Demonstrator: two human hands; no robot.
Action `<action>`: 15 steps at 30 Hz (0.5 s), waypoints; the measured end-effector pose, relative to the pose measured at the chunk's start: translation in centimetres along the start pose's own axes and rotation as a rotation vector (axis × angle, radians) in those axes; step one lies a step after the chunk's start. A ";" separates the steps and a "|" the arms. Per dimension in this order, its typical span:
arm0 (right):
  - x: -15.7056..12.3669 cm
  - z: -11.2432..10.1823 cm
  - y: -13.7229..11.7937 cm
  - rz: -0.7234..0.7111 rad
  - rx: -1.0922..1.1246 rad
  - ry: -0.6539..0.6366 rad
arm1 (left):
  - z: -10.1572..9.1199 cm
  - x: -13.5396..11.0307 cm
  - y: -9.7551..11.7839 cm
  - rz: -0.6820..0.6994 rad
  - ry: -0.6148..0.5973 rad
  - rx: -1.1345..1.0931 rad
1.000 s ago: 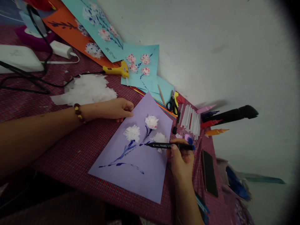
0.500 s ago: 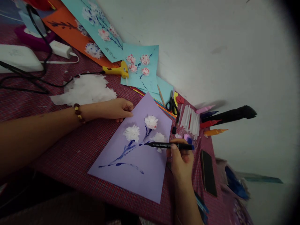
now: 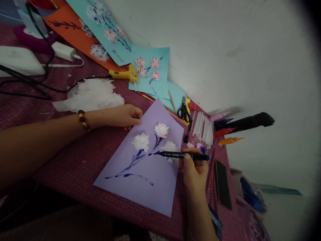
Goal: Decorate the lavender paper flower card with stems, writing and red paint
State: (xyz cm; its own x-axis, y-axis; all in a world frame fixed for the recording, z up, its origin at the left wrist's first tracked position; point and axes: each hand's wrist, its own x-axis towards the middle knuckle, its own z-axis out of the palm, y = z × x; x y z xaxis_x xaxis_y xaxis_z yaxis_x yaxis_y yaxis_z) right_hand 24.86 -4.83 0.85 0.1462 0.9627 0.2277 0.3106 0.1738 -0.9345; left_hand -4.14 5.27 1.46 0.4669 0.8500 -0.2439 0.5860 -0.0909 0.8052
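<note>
A sheet of purple paper (image 3: 145,194) lies tilted on the table, with blue marker stems and three white tissue flowers on it. My right hand (image 3: 195,170) grips a black marker (image 3: 179,155) with a blue end. The marker's tip is on the blue stem between the flowers, and its barrel passes over the right-hand white flower (image 3: 170,147). At the paper's upper left edge, my left hand (image 3: 130,116) has its fingers curled, with the thumb on the sheet. The other two flowers, a left one (image 3: 140,142) and an upper one (image 3: 162,130), are in plain sight.
White tissue pieces (image 3: 96,95) lie beyond my left forearm, near a yellow glue gun (image 3: 125,74) with a black cord. Scissors (image 3: 184,112), a pencil (image 3: 172,101), glue sticks (image 3: 203,129) and a phone (image 3: 223,184) lie on the right. Finished flower cards (image 3: 150,68) lean at the wall.
The marker has shifted very slightly right with my right hand, its tip still by the stem. My left hand stays at the paper's edge.
</note>
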 end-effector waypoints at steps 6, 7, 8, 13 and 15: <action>-0.1 0.0 -0.2 0.014 -0.038 0.005 | 0.0 0.0 0.1 -0.005 -0.007 -0.001; -0.1 0.0 -0.2 0.015 -0.043 0.000 | 0.1 0.0 0.0 0.003 -0.005 -0.004; -0.1 0.0 -0.3 0.013 -0.047 -0.007 | 0.1 0.1 -0.1 0.011 -0.004 -0.006; -0.2 0.1 -0.4 0.001 -0.074 -0.003 | 0.1 0.1 -0.4 0.025 -0.002 -0.012; -0.2 0.1 -0.4 0.001 -0.077 0.000 | 0.1 0.1 -0.4 0.019 -0.004 -0.013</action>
State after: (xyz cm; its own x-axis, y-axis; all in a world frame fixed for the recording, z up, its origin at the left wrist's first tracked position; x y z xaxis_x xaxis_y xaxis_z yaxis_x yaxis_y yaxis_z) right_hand 24.61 -5.05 1.16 0.1464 0.9629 0.2269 0.3820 0.1565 -0.9108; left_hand -4.29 5.33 1.09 0.4809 0.8459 -0.2307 0.5685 -0.1004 0.8166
